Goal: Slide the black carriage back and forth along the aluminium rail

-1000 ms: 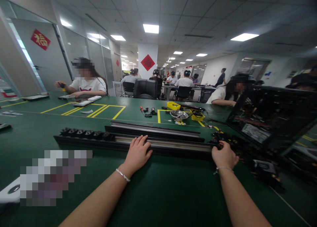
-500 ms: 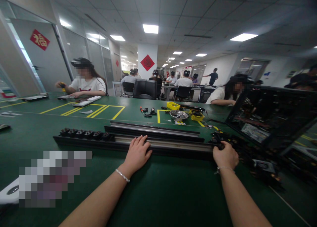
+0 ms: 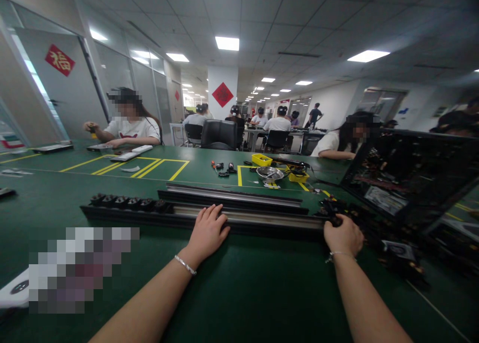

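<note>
A long black track rail (image 3: 262, 228) with a metallic inner channel lies crosswise in front of me. Several black blocks with light tops (image 3: 130, 204) sit in a row at its left end. My left hand (image 3: 209, 231) rests over the middle of the rail, fingers stretched across its top and nothing gripped. At the rail's right end, my right hand (image 3: 344, 236) is closed around a small black block (image 3: 336, 222), mostly hidden by the fingers. Behind lies a second, shorter rail (image 3: 232, 196), parallel to the first.
Dark loose parts (image 3: 404, 263) crowd the right side, below a tilted black bin (image 3: 411, 173). Farther back are a metal bowl (image 3: 270, 174), a yellow tray (image 3: 261, 159) and small tools (image 3: 223, 168). A pixelated white object (image 3: 15, 288) lies left. Co-workers sit across the green table (image 3: 194, 173).
My right hand has shifted slightly to the right at the rail's end. My left hand and both rails stay where they were.
</note>
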A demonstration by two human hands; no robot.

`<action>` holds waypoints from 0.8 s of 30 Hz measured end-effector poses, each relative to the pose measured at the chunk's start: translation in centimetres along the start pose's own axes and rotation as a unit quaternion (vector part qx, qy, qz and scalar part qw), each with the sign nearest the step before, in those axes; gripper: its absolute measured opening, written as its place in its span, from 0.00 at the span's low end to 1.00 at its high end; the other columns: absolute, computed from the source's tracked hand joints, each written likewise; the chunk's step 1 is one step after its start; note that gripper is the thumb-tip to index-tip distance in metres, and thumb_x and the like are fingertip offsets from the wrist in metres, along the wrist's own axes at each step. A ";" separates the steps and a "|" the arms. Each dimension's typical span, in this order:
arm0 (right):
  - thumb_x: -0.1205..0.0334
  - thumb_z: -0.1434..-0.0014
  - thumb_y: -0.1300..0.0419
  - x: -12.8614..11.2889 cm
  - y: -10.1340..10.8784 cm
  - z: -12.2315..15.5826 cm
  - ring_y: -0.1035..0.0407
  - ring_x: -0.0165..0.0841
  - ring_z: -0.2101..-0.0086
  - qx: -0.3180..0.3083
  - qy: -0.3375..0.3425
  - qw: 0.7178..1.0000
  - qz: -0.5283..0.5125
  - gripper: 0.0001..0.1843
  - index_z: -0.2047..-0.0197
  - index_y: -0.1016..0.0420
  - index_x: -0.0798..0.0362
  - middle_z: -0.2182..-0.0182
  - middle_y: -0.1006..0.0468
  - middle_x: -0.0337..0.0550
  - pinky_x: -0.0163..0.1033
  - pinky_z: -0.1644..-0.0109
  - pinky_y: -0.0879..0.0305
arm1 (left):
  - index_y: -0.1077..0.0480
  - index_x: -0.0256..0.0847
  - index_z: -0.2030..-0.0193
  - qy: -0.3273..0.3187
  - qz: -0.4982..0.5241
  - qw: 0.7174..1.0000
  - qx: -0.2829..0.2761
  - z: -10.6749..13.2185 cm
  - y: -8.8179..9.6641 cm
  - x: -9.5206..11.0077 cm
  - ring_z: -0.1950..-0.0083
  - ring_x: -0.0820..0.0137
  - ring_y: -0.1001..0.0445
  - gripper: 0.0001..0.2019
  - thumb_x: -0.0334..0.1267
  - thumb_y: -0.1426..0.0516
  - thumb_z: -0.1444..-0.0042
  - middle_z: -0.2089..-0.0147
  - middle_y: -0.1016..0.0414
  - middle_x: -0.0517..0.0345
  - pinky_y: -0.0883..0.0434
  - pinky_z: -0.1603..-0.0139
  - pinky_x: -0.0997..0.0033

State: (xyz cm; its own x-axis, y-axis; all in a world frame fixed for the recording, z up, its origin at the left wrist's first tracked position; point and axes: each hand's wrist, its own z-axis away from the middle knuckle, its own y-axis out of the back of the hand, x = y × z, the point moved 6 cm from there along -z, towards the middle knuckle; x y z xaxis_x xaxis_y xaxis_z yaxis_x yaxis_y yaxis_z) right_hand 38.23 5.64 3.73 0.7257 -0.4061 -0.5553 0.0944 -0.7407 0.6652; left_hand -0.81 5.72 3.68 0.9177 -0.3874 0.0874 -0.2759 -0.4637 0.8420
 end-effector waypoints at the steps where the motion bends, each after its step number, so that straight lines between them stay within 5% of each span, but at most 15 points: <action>1: 0.57 0.52 0.45 0.1 0.0 0.0 0.38 0.45 0.54 0.001 -0.002 1.000 0.000 0.21 0.54 0.29 0.52 0.57 0.29 0.51 0.49 0.47 0.44 | 0.30 0.47 0.57 0.000 0.000 1.000 -0.001 0.0 0.0 0.0 0.37 0.58 0.41 0.11 0.43 0.48 0.45 0.39 0.36 0.53 0.45 0.37 0.50; 17: 0.53 0.53 0.43 1.8 -0.5 -0.3 0.40 0.50 0.51 -0.031 -0.110 0.992 -0.045 0.26 0.49 0.32 0.49 0.48 0.36 0.54 0.54 0.49 0.41 | 0.31 0.47 0.56 -0.005 -0.018 1.000 -0.011 -0.1 -0.1 0.0 0.36 0.58 0.42 0.12 0.44 0.49 0.43 0.38 0.37 0.53 0.45 0.37 0.50; 24: 0.54 0.54 0.43 1.8 0.0 -0.5 0.36 0.47 0.54 -0.023 -0.096 0.993 -0.058 0.27 0.50 0.31 0.53 0.54 0.31 0.54 0.51 0.49 0.40 | 0.31 0.47 0.57 -0.002 -0.020 1.000 -0.010 0.0 -0.2 0.0 0.37 0.58 0.42 0.11 0.44 0.48 0.44 0.38 0.37 0.53 0.45 0.37 0.51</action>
State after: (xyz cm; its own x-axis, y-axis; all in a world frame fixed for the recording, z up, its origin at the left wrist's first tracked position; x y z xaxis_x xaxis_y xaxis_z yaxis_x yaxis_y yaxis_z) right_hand 39.86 5.24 2.99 0.5651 -0.4181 -0.7113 0.2028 -0.7652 0.6110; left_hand -0.76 5.81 3.54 0.9267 -0.3725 0.0508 -0.2329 -0.4628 0.8553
